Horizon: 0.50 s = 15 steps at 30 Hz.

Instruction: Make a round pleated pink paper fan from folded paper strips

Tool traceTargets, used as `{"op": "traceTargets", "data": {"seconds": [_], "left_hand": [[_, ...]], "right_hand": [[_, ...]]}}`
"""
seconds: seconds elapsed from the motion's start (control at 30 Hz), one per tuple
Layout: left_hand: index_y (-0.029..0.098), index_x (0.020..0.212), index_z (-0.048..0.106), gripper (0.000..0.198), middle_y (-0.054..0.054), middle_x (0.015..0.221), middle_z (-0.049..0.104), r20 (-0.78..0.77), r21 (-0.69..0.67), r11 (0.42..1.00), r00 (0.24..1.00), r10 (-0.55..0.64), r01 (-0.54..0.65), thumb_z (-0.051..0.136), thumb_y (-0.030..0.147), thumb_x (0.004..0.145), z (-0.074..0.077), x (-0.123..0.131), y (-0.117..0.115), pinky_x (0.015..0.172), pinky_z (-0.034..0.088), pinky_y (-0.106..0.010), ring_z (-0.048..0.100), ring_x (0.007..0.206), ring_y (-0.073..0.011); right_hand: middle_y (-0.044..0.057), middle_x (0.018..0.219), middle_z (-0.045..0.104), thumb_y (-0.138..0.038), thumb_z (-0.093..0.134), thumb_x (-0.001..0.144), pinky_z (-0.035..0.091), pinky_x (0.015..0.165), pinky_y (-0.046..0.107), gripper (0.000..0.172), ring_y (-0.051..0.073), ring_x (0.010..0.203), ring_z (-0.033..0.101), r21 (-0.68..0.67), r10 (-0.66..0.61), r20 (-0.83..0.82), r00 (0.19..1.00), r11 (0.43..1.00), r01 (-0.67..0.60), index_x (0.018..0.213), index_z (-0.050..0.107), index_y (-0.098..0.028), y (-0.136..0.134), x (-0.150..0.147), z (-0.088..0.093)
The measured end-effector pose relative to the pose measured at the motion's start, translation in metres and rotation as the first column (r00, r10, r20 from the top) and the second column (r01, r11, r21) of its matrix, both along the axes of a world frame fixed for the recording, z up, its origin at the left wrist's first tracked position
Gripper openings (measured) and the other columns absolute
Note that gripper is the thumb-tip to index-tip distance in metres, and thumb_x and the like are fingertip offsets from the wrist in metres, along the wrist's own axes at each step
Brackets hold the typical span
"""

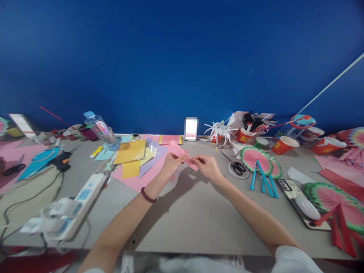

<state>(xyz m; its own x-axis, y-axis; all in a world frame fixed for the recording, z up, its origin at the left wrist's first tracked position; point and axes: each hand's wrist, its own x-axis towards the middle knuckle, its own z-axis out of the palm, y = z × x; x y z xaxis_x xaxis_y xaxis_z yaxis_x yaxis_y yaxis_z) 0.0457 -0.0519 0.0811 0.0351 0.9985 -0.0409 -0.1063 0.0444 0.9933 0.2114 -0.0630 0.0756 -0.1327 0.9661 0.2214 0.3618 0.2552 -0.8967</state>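
A small piece of pink paper (pixel 179 150) is held up between my two hands above the middle of the table. My left hand (pixel 172 163) pinches its left side, and a dark beaded bracelet circles that wrist. With closed fingertips, my right hand (pixel 207 165) grips the paper's lower right end. Pink, purple and yellow sheets (pixel 131 151) lie to the left of my left hand. Black-handled scissors (pixel 238 167) rest on a roll of tape to the right of my right hand. Exactly how the paper is folded is hard to make out.
A power strip (pixel 85 201) with plugs and a tilted plastic bottle (pixel 100 127) are on the left. Watermelon-patterned paper fans (pixel 257 159), a phone (pixel 287 186), a white mouse (pixel 307 207) and red paper cups (pixel 285 145) sit to the right. A blue wall (pixel 182 64) rises behind.
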Motion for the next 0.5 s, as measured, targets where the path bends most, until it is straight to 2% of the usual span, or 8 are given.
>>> {"op": "traceTargets", "data": {"seconds": [0.1,0.27,0.37,0.5], "left_hand": [[0.013,0.070,0.072,0.031,-0.007,0.070,0.068,-0.069,0.001,1.000,0.997,-0.023,0.023,0.077,0.041,0.059,0.000,0.000,-0.001,0.061,0.042,-0.027,0.059,0.066,-0.0168],[0.013,0.064,0.069,0.031,-0.003,0.060,0.063,-0.080,0.021,0.996,0.993,0.085,-0.084,0.076,0.042,0.059,-0.003,-0.004,0.004,0.055,0.038,-0.025,0.053,0.056,-0.0123],[0.013,0.061,0.067,0.030,-0.001,0.057,0.061,-0.063,0.031,0.995,0.993,0.099,-0.097,0.077,0.042,0.058,-0.003,-0.005,0.006,0.055,0.038,-0.025,0.051,0.055,-0.0114],[0.014,0.061,0.068,0.028,-0.002,0.059,0.062,-0.053,0.028,0.995,0.994,0.094,-0.092,0.077,0.040,0.058,-0.001,-0.005,0.005,0.057,0.039,-0.025,0.051,0.057,-0.0122]], "right_hand": [[0.004,0.079,0.072,-0.035,0.057,0.079,0.045,0.066,0.026,0.024,0.018,0.072,0.063,-0.024,0.046,-0.034,0.998,0.999,-0.047,0.081,0.073,-0.018,0.000,0.002,0.002],[0.005,0.083,0.071,-0.043,0.063,0.074,0.046,0.063,0.026,0.034,0.016,0.068,0.062,-0.232,0.139,-0.164,0.977,0.957,-0.175,0.094,0.072,-0.016,0.003,0.007,0.009],[0.005,0.077,0.070,-0.041,0.070,0.067,0.047,0.067,0.028,0.034,0.015,0.067,0.061,-0.304,0.157,-0.273,0.949,0.922,-0.240,0.089,0.072,-0.015,0.005,0.009,0.011],[0.003,0.073,0.069,-0.039,0.073,0.064,0.048,0.071,0.029,0.032,0.013,0.064,0.060,-0.328,0.143,-0.332,0.932,0.909,-0.256,0.083,0.071,-0.014,0.007,0.010,0.010]]}}
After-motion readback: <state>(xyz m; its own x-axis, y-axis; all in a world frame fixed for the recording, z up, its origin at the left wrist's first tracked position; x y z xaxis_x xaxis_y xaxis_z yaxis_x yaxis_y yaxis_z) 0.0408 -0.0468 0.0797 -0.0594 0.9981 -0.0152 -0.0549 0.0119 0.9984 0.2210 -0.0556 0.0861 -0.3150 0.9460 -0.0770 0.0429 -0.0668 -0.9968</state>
